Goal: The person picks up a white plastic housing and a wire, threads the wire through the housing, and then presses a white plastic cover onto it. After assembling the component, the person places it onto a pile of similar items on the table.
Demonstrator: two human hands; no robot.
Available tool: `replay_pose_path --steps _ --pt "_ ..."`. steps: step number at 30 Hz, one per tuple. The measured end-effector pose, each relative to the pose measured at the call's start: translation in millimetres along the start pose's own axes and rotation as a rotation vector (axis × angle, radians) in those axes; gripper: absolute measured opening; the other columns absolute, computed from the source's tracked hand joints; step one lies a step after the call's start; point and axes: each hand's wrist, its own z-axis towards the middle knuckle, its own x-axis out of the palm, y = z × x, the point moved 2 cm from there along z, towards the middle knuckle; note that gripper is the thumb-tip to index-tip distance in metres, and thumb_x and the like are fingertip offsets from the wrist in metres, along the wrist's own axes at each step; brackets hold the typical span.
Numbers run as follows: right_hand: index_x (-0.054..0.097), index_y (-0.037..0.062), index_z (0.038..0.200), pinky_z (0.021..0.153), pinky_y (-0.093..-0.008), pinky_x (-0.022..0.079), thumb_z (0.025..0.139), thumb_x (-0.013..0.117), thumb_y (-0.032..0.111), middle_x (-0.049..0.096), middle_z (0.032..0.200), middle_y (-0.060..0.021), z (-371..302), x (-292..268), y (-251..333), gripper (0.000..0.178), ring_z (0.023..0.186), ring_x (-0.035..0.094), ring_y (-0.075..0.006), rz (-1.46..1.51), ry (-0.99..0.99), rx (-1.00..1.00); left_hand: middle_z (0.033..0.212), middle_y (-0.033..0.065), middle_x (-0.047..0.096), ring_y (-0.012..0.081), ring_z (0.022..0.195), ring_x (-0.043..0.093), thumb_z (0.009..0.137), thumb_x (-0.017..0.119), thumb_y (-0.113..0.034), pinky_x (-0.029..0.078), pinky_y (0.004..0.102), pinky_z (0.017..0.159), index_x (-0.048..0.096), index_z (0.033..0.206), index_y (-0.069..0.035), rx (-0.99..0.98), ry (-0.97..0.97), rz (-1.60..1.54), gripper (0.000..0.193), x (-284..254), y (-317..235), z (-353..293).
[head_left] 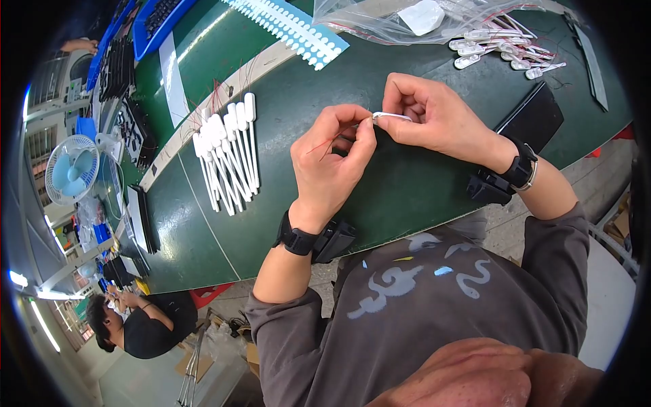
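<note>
Over the dark green table, my left hand and my right hand meet on one small white plastic part. My right fingers pinch the white piece, and my left thumb and forefinger grip its end, where thin red wires trail down past my left palm. A row of finished long white parts lies side by side to the left of my left hand. A loose heap of similar white parts with wires sits beyond my right hand.
A clear plastic bag lies at the far table edge beside a pale blue perforated strip. A black flat block rests right of my right wrist. Blue trays, a fan and a seated person are on the left.
</note>
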Motion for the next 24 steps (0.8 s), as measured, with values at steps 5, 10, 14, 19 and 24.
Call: replay_pose_path --steps 5,10,14,19,24 --pt "0.049 0.006 0.08 0.054 -0.02 0.032 0.088 0.066 0.013 0.045 0.07 0.0065 -1.5 0.6 0.3 0.02 0.063 0.038 -0.0007 -0.106 -0.038 -0.044 0.083 0.0037 0.069 0.0073 0.067 0.065 0.087 0.068 -0.001 0.053 0.0209 0.057 0.064 0.095 0.001 0.012 0.02 0.005 0.009 1.2 -0.7 -1.5" --pt "0.047 0.0061 0.079 0.054 -0.0207 0.031 0.086 0.064 0.012 0.044 0.069 0.006 -2.4 -0.1 -0.1 0.02 0.063 0.038 -0.0013 -0.117 -0.029 -0.059 0.088 0.0054 0.068 0.0085 0.07 0.065 0.09 0.066 -0.001 0.053 0.0214 0.059 0.062 0.099 0.003 -0.192 0.095 -0.242 0.011 1.4 -2.1 -2.4" --pt "0.045 0.0063 0.079 0.054 -0.0204 0.031 0.086 0.063 0.011 0.043 0.069 0.0062 -3.1 -1.0 0.1 0.02 0.063 0.038 -0.0009 -0.08 -0.002 -0.05 0.091 0.0077 0.067 0.0106 0.074 0.065 0.092 0.063 -0.002 0.055 0.0223 0.06 0.059 0.101 0.004 -0.332 0.171 -0.434 0.011 -0.4 -6.1 0.3" --pt "0.045 0.0069 0.08 0.054 -0.0196 0.03 0.087 0.063 0.011 0.043 0.07 0.007 -2.9 -1.3 -1.7 0.019 0.063 0.038 0.0 -0.034 0.029 -0.041 0.091 0.01 0.066 0.0123 0.076 0.066 0.093 0.062 -0.003 0.057 0.0244 0.061 0.058 0.1 0.004 -0.313 0.144 -0.464 0.01 3.5 -4.6 -3.0" --pt "0.046 0.0073 0.081 0.054 -0.0191 0.03 0.087 0.062 0.012 0.045 0.071 0.0075 -4.0 -2.1 3.6 0.018 0.063 0.039 0.0005 0.052 0.091 -0.014 0.09 0.0112 0.067 0.0137 0.075 0.067 0.093 0.062 -0.003 0.058 0.027 0.063 0.059 0.1 0.004 -0.343 0.205 -0.594 0.009 2.2 -1.7 -0.1"
